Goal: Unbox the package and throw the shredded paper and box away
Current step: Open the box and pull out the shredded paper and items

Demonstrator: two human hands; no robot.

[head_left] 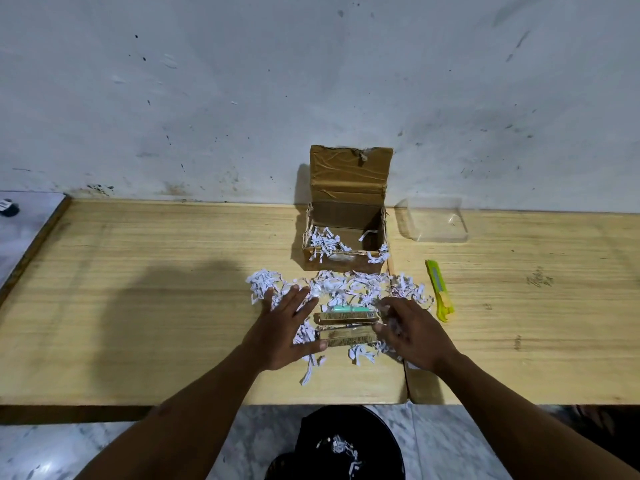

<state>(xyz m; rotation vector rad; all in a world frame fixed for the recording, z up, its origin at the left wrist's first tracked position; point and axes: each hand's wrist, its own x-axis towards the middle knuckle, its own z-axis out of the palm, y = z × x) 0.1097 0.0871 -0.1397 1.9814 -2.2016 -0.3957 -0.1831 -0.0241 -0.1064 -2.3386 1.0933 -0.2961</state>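
Observation:
An open brown cardboard box (346, 209) stands at the back of the wooden table (138, 289), lid up, with some shredded paper inside. A heap of white shredded paper (349, 287) lies in front of it. Two gold slim boxes (346, 318) and a mint-green item (349, 309) lie among the shreds. My left hand (287, 329) rests flat, fingers spread, on the shreds left of the gold boxes. My right hand (412, 332) has curled fingers around a clump of shreds at their right end.
A yellow-green utility knife (439, 289) lies right of the heap. A clear plastic container (433, 220) sits by the wall. A black bin (341, 445) with a few shreds stands on the marble floor below the table's front edge.

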